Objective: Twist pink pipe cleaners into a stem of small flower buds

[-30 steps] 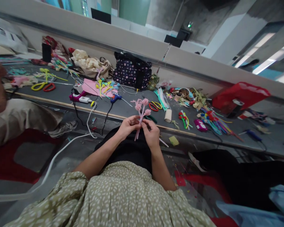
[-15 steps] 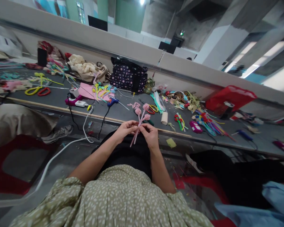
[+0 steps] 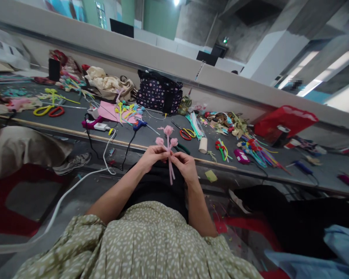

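Three pink pipe-cleaner flowers [image 3: 168, 131] are bunched together over my lap, their heads up and their pink stems pointing down. My left hand [image 3: 154, 158] pinches the stems just under the heads. From the other side my right hand [image 3: 184, 164] closes its fingertips on the same stems. Just beyond, on the table [image 3: 174, 120], lie scissors [image 3: 187, 134] with red and yellow handles and a dark green-handled tool [image 3: 182, 148], partly hidden by the flowers. A beige cylinder [image 3: 203, 145] stands to the right of them.
A blue glue gun [image 3: 139, 124] and a purple one [image 3: 90, 124] lie left with trailing cords; a white cable [image 3: 75, 180] hangs beside my left arm. A polka-dot bag [image 3: 158, 93] stands at the back. Pipe cleaners [image 3: 194, 124] lie nearby. Other people sit on both sides.
The flower bunch has turned: its heads have swung left and spread apart, and the stems now hang nearly straight down. Both hands still grip it.
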`<state>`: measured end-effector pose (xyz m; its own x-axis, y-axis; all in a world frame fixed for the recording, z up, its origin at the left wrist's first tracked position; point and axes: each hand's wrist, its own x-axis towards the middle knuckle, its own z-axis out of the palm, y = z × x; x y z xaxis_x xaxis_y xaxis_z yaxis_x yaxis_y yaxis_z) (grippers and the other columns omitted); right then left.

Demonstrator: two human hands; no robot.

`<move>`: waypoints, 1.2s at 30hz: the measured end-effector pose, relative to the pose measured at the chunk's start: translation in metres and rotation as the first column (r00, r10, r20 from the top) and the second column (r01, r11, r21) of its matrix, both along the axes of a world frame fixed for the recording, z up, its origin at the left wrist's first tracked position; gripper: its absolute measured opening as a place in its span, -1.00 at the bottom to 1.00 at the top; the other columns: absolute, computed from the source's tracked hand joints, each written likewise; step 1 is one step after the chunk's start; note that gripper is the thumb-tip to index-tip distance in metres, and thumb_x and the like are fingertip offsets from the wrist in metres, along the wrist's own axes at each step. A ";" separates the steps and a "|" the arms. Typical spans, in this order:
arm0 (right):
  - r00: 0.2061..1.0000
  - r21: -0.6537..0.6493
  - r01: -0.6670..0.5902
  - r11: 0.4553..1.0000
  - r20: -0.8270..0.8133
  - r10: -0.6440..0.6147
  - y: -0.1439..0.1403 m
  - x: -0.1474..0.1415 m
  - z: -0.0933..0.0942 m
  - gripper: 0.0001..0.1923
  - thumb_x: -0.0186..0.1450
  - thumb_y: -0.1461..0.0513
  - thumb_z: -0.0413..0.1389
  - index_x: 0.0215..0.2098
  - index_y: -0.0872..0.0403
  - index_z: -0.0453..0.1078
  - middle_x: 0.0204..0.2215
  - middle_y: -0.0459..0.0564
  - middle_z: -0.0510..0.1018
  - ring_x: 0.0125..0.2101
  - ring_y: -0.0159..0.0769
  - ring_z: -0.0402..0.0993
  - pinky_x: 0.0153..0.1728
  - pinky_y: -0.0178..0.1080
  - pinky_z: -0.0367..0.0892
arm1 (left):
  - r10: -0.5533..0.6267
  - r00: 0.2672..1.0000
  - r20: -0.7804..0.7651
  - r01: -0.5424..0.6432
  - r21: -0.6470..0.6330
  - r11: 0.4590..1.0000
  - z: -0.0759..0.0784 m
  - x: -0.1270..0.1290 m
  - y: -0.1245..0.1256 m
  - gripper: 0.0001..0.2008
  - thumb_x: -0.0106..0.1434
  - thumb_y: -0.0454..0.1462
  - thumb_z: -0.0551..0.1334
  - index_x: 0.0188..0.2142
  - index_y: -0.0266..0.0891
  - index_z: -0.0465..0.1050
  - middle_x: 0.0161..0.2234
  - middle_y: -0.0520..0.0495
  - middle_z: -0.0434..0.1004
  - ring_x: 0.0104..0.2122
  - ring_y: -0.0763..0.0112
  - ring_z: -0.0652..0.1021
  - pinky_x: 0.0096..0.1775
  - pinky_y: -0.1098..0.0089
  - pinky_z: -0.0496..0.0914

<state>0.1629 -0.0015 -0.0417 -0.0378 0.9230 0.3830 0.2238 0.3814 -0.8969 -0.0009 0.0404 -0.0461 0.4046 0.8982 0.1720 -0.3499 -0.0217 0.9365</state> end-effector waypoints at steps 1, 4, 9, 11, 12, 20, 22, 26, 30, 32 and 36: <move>0.994 0.069 0.098 0.993 0.043 -0.101 -0.003 -0.001 0.001 -0.78 0.22 0.09 0.16 -0.29 0.07 0.49 -0.35 -0.02 0.58 -0.32 -0.25 0.50 -0.24 -0.22 0.39 | 0.027 1.000 0.004 -0.027 -0.014 1.000 0.000 -0.001 0.001 -0.71 -0.04 -0.16 0.44 -0.38 -0.33 0.58 -0.51 -0.06 0.55 -0.55 0.52 0.47 -0.44 0.48 0.37; 0.912 0.313 0.352 0.882 0.097 -0.398 -0.019 -0.001 0.004 -0.82 0.27 0.15 0.10 -0.24 0.05 0.46 -0.29 0.01 0.54 -0.27 -0.26 0.46 -0.22 -0.21 0.38 | 0.084 0.996 0.026 -0.082 -0.058 0.995 -0.002 -0.003 0.002 -0.70 -0.03 -0.17 0.44 -0.35 -0.34 0.58 -0.52 -0.05 0.54 -0.55 0.50 0.49 -0.43 0.47 0.39; 0.869 0.498 0.376 0.781 0.104 -0.484 -0.047 0.004 0.001 -0.93 0.26 0.26 0.12 -0.34 0.03 0.46 -0.44 -0.06 0.50 -0.41 -0.31 0.40 -0.30 -0.24 0.33 | 0.110 0.990 0.091 -0.099 -0.113 0.989 -0.003 -0.004 0.004 -0.68 -0.03 -0.17 0.44 -0.34 -0.35 0.56 -0.49 -0.05 0.54 -0.53 0.48 0.53 -0.40 0.46 0.43; 0.887 0.436 0.360 0.825 0.116 -0.448 -0.051 0.006 -0.005 -0.92 0.26 0.25 0.12 -0.34 0.04 0.46 -0.45 -0.06 0.50 -0.42 -0.31 0.41 -0.30 -0.23 0.34 | 0.115 0.986 0.121 -0.099 -0.129 0.987 -0.003 -0.004 0.004 -0.68 -0.04 -0.17 0.45 -0.34 -0.35 0.56 -0.49 -0.03 0.54 -0.53 0.49 0.53 -0.40 0.46 0.44; 0.902 0.376 0.352 0.857 0.107 -0.417 -0.051 0.007 -0.008 -0.91 0.26 0.24 0.12 -0.35 0.04 0.47 -0.45 -0.06 0.51 -0.42 -0.31 0.42 -0.31 -0.24 0.34 | 0.112 0.984 0.137 -0.094 -0.135 0.986 -0.003 -0.004 0.004 -0.68 -0.04 -0.18 0.45 -0.34 -0.35 0.56 -0.49 -0.02 0.54 -0.53 0.50 0.53 -0.39 0.46 0.44; 0.986 -0.044 0.152 0.987 -0.068 -0.155 -0.045 0.001 -0.014 -0.79 0.24 0.10 0.16 -0.28 0.06 0.51 -0.39 -0.03 0.57 -0.39 -0.30 0.50 -0.42 -0.31 0.38 | 0.087 0.980 0.181 -0.065 -0.124 0.990 -0.002 -0.004 0.003 -0.70 -0.03 -0.19 0.45 -0.34 -0.36 0.55 -0.47 -0.04 0.54 -0.53 0.50 0.53 -0.39 0.47 0.47; 0.990 -0.063 0.108 0.992 -0.086 -0.113 -0.045 -0.002 -0.014 -0.78 0.21 0.09 0.19 -0.28 0.06 0.52 -0.34 -0.02 0.57 -0.39 -0.31 0.48 -0.44 -0.32 0.38 | 0.093 0.979 0.181 -0.073 -0.117 0.991 -0.001 -0.005 0.002 -0.71 -0.02 -0.20 0.45 -0.34 -0.35 0.55 -0.46 -0.03 0.54 -0.53 0.51 0.53 -0.40 0.49 0.46; 0.987 -0.111 0.107 0.988 -0.111 -0.120 -0.044 -0.007 -0.018 -0.78 0.16 0.09 0.23 -0.34 0.08 0.50 -0.41 -0.06 0.53 -0.49 -0.38 0.42 -0.50 -0.35 0.35 | 0.085 0.981 0.176 -0.065 -0.115 0.991 0.001 -0.004 -0.001 -0.71 -0.02 -0.21 0.45 -0.32 -0.34 0.56 -0.47 -0.03 0.54 -0.52 0.51 0.53 -0.38 0.47 0.46; 0.975 -0.075 0.173 0.982 -0.130 -0.182 -0.041 -0.010 -0.021 -0.79 0.17 0.09 0.21 -0.38 0.08 0.47 -0.49 -0.11 0.49 -0.53 -0.41 0.37 -0.50 -0.35 0.32 | 0.037 0.991 0.128 -0.028 -0.075 0.997 0.004 -0.001 -0.007 -0.68 -0.05 -0.22 0.46 -0.29 -0.34 0.56 -0.46 -0.04 0.55 -0.50 0.48 0.53 -0.37 0.45 0.45; 0.970 -0.050 0.195 0.979 -0.134 -0.201 -0.041 -0.011 -0.020 -0.80 0.17 0.10 0.21 -0.38 0.08 0.46 -0.49 -0.11 0.49 -0.53 -0.41 0.36 -0.50 -0.35 0.31 | -0.002 0.997 0.079 0.006 -0.049 0.999 0.004 0.001 -0.010 -0.67 -0.06 -0.23 0.46 -0.29 -0.35 0.56 -0.46 -0.04 0.56 -0.49 0.46 0.53 -0.38 0.45 0.44; 0.971 -0.046 0.200 0.979 -0.125 -0.204 -0.042 -0.011 -0.014 -0.80 0.21 0.10 0.17 -0.36 0.08 0.47 -0.49 -0.11 0.51 -0.52 -0.40 0.37 -0.50 -0.36 0.29 | -0.025 0.999 0.026 0.026 -0.025 0.999 0.004 0.004 -0.013 -0.71 -0.06 -0.22 0.46 -0.35 -0.35 0.55 -0.49 -0.03 0.55 -0.52 0.48 0.51 -0.39 0.45 0.43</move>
<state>0.1515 -0.0435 -0.0560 0.1987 0.9184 0.3422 0.1753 0.3102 -0.9344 0.0026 0.0279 -0.0417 0.4229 0.8920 0.1595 -0.3738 0.0114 0.9274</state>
